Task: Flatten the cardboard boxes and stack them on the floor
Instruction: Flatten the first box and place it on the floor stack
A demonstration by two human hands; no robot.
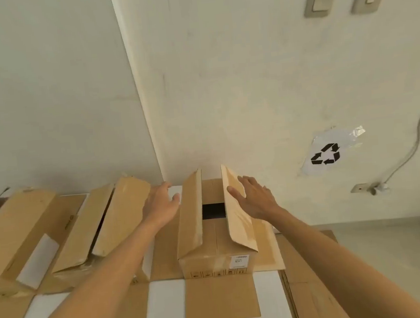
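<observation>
A brown cardboard box [215, 261] stands on the white table [269, 304] in front of me, its two long top flaps raised and a dark gap showing inside. My left hand [161, 206] is spread open just left of the left flap [190, 214], not clearly touching it. My right hand [255, 198] lies open against the outer side of the right flap [237, 215]. Two more boxes with raised flaps stand to the left: a middle box [112, 219] and a far-left box [15, 228].
Flattened cardboard sheets [311, 292] lie on the floor at the right, below the table's edge. A recycling sign [327, 154] is taped on the wall. A white cable [412, 139] runs to a low outlet [360, 187]. Two switches sit high on the wall.
</observation>
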